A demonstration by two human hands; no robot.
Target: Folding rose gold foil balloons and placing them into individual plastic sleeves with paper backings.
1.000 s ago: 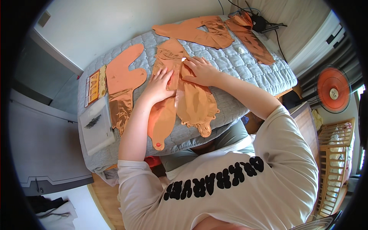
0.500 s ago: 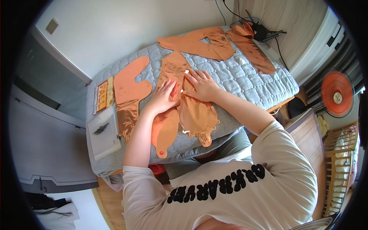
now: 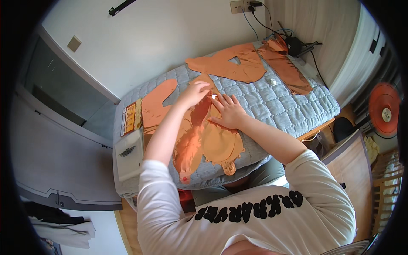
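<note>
I see the orange foil balloon [image 3: 221, 144] lying lengthwise toward the body on the quilted mattress [image 3: 293, 111]; right hand [image 3: 230, 113] flat, fingers spread, at its far part; left hand [image 3: 194, 94] curled farther out, grasp unclear.

Orange foil balloon [image 3: 199, 115], limp, creased, on quilt [image 3: 293, 108]

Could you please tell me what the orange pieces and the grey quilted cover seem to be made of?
Orange pieces: probably thin plastic film or foil, partly shiny, with crinkles and reflections.
Grey quilted cover: likely soft fabric, matte, with puffy squares.
</note>
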